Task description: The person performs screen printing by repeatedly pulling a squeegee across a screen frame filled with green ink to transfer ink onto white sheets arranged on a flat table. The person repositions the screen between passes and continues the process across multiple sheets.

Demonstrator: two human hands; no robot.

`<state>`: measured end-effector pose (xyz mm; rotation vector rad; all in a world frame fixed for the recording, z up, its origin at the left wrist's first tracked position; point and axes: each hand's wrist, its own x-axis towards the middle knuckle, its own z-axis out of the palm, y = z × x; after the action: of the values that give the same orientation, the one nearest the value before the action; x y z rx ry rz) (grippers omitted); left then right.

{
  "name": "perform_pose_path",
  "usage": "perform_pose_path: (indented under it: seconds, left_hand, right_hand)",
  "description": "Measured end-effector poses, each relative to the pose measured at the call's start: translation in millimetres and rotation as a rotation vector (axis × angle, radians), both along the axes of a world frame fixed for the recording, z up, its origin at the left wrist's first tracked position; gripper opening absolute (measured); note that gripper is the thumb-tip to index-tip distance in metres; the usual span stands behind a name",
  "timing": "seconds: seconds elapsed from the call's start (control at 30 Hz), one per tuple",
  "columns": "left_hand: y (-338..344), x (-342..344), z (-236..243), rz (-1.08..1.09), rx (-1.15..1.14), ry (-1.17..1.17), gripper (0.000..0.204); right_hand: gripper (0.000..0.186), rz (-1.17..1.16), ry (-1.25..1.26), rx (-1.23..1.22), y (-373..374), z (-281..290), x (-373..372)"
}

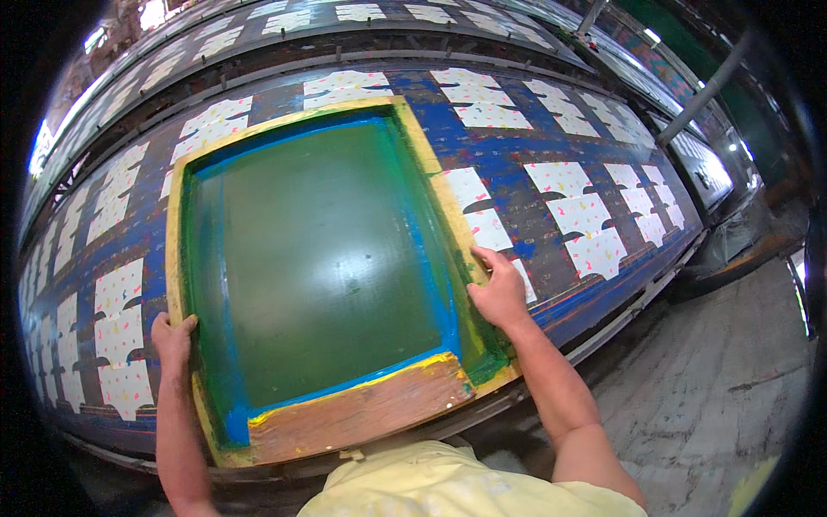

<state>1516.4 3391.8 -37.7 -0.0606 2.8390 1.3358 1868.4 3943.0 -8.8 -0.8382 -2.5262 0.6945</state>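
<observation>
Screen-printing frame [176, 250] is sitting over the near half of the worktop [515, 198], skewed to it, near end reaching back toward the wearer's torso. Can't tell if it's resting on the surface or hanging just above. Dark green mesh [319, 233] is filling the middle, bright blue bands are running along its borders, green stain is covering the inner walls. Flat wooden board [362, 412] is lying across the near end inside the frame, yellow smears showing along its far edge. Left hand [174, 338] is gripping the left rail, thumb showing on the inner side. Right hand [500, 291] is gripping the right rail, a bit farther up. Around the frame, white cut pieces [586, 220] with small pink and yellow marks are lying in rows on the blue-and-dark-stained worktop. Behind, a second row of white pieces [357, 12] is running parallel. Pale yellow shirt [431, 487] is showing at bottom; grey floor [629, 396] is stretching off right.
</observation>
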Motion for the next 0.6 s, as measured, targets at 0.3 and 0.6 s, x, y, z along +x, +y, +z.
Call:
perform_pose_path:
  seconds: [0.3, 0.6]
  left_hand:
    - [162.6, 83.2, -30.7, 0.007, -0.001, 0.022, 0.035]
    - [249.5, 137.8, -22.8, -0.021, -0.077, 0.060, 0.035]
  right_hand:
    - [0.067, -0.087, 0.069, -0.060, 154.1, -27.3, 97.7]
    - [0.071, -0.094, 0.046, -0.123, 239.2, -40.4, 141.2]
